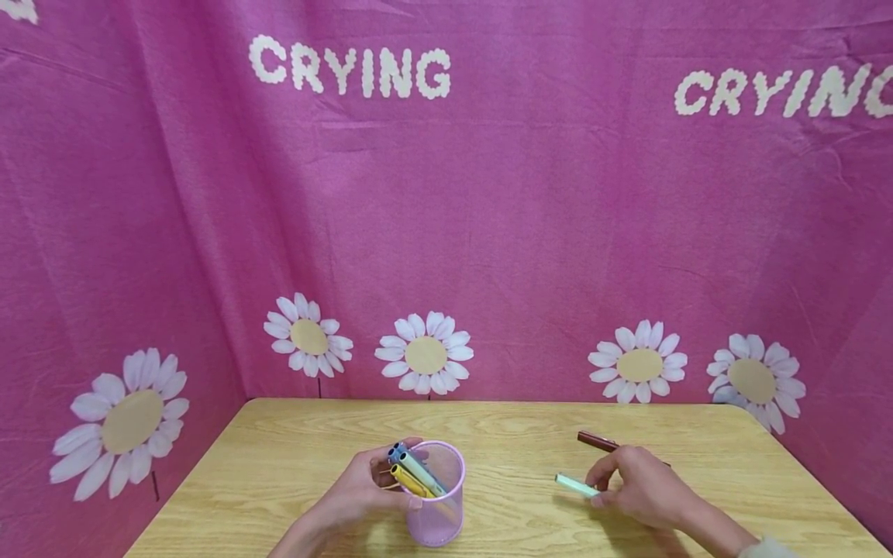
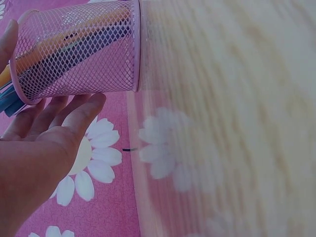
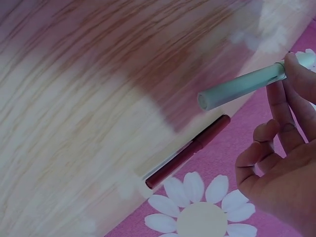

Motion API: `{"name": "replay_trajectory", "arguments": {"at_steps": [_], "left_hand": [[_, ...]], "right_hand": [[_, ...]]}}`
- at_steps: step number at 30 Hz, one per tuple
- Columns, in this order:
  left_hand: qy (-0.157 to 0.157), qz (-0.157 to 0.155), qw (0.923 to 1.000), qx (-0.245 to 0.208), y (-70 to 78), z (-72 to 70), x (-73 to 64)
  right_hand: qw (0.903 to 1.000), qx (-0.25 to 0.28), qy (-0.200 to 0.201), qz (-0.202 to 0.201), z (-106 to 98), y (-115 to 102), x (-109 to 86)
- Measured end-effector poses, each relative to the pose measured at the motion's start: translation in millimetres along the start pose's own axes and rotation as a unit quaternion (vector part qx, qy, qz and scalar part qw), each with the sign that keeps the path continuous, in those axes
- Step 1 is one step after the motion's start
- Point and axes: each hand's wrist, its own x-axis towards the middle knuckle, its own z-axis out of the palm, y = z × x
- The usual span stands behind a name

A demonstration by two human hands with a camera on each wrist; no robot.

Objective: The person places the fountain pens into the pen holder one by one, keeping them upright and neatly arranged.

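Note:
My left hand (image 1: 354, 490) holds a pink mesh pen cup (image 1: 434, 525) near its rim, thumb on one side and fingers on the other. Several pens lean toward that hand inside the cup, among them a yellow pen (image 1: 410, 480) and some bluish ones. Between thumb and fingers, my right hand (image 1: 645, 487) pinches a mint-green pen (image 3: 242, 87), which appears raised off the tabletop in the right wrist view. Just beyond that hand a dark red pen (image 3: 190, 150) lies on the table, partly hidden by the hand in the head view.
The wood-grain table (image 1: 516, 434) carries everything. Its far edge meets a pink curtain (image 1: 516, 232) printed with white daisies and lettering, which also hangs along the left and right sides.

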Motion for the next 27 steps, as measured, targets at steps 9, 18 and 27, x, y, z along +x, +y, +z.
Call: {"name": "replay_trajectory", "arguments": {"at_steps": [9, 18, 27], "left_hand": [[0.004, -0.007, 1.0000, -0.001, 0.7, 1.0, -1.6], [0.013, -0.017, 0.9997, 0.009, 2.3, 2.1, -2.0], [0.012, -0.013, 0.9998, 0.005, 1.9, 2.1, -1.2]], "right_hand": [[0.9993, 0.038, 0.004, -0.002, 2, -13, 3.4], [0.9981, 0.061, -0.007, 0.003, 3, -25, 5.1], [0.9980, 0.062, 0.015, -0.005, 8, -33, 6.4]]}}
